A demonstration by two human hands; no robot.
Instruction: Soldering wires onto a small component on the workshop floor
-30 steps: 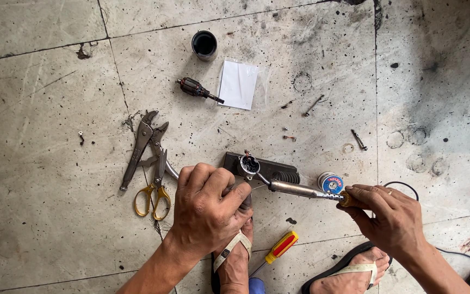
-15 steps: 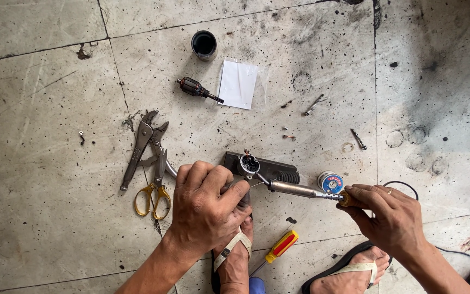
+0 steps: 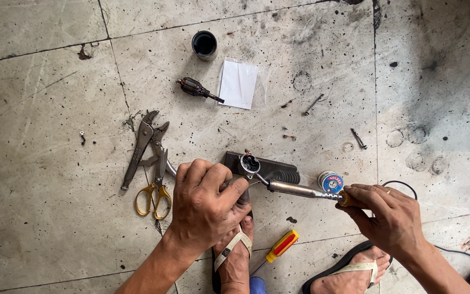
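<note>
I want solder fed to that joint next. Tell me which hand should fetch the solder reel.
Right, probably. The solder reel lies just beside the right hand, though that hand holds the soldering iron. The left hand is farther off, pinning the black part.

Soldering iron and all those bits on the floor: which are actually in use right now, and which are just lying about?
In use:
- soldering iron, held by the right hand
- small round part at its tip
- dark handle piece, steadied by the left hand

Lying about:
- locking pliers
- yellow-handled scissors
- screwdriver
- solder reel
- motor armature
- black cup
- white packet
</note>
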